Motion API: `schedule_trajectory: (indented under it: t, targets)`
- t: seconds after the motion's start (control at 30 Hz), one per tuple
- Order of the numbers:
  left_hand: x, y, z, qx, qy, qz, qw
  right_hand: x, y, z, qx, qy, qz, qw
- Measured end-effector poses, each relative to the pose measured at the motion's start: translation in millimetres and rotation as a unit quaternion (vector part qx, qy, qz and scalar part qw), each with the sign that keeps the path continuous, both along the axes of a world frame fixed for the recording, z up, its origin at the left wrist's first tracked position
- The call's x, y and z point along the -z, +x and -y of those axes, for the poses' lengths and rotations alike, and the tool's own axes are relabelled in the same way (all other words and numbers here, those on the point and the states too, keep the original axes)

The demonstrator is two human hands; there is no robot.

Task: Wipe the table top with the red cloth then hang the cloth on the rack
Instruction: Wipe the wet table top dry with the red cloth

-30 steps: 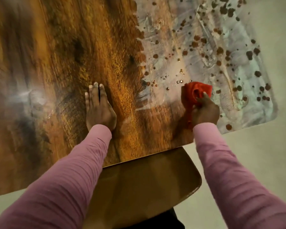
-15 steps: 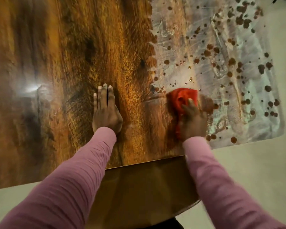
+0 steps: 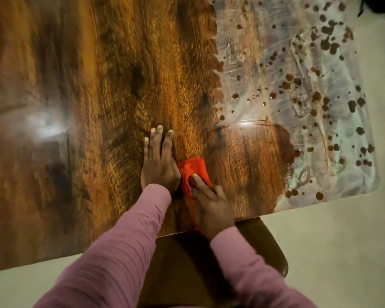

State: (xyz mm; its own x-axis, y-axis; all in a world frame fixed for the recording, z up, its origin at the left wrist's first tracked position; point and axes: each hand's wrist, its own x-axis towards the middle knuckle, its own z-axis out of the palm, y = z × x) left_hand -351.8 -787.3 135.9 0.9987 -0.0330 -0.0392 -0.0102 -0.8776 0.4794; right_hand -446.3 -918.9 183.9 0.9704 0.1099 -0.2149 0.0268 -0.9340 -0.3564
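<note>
One red cloth [image 3: 193,172] under right hand [image 3: 211,207]; left hand [image 3: 158,165] flat, table [image 3: 98,85]

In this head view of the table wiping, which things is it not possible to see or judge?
- Rack: not in the head view, outside the frame.
- Red cloth: mostly hidden under the right hand, so its full size is unknown.
- Table: far and left parts cut off by the frame edges; the left side is blurred.
- Chair: mostly hidden by the sleeves and the table.
- Left hand: palm side hidden.

Right hand [image 3: 211,207] presses red cloth [image 3: 192,168] on table [image 3: 98,107] (left hand [image 3: 158,165] flat)
</note>
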Motion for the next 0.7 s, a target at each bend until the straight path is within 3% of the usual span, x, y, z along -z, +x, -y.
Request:
schedule_trajectory:
  t: [0.07, 0.17, 0.27, 0.33, 0.37, 0.4, 0.5, 0.57, 0.63, 0.7]
  targets:
    - [-0.1, 1.4, -1.0, -0.012, -0.020, -0.001, 1.000, -18.8, 24.3, 24.5, 0.028, -0.038, 0.031, 0.998]
    - [-0.8, 1.7, -0.2, -0.019, -0.025, -0.003, 0.999, -43.6, 77.9, 49.0, 0.189, -0.019, 0.142, 0.971]
    - [-0.9, 1.3, 0.9, -0.015, -0.013, -0.007, 1.000, -17.2, 111.6, 79.2, 0.331, 0.025, 0.013, 0.943]
    - [-0.5, 1.7, 2.0, -0.012, -0.001, -0.015, 1.000, -5.6, 136.0, 83.3, 0.439, 0.034, -0.061, 0.896]
    - [-0.2, 2.0, 2.4, -0.011, 0.006, -0.019, 1.000, -6.6, 145.1, 70.4, 0.434, 0.005, -0.038, 0.900]
    - [0.0, 2.1, 2.8, -0.011, 0.013, -0.021, 1.000, -7.4, 150.5, 51.9, 0.375, -0.028, 0.002, 0.927]
    - [0.7, 2.7, 4.8, -0.022, 0.032, -0.026, 0.999, 2.0, 147.3, -0.3, 0.120, 0.004, 0.040, 0.992]
    - [1.4, 4.0, 6.2, -0.037, 0.031, -0.029, 0.998, 5.7, 142.3, 9.1, 0.013, -0.007, 0.039, 0.999]
    - [2.5, 6.1, 7.2, -0.054, 0.034, -0.032, 0.997, 7.1, 152.9, 55.0, 0.009, -0.067, 0.049, 0.996]
    - [2.7, 9.5, 7.7, -0.079, 0.038, -0.037, 0.995, 11.6, 174.3, 105.4, 0.161, -0.040, 0.048, 0.985]
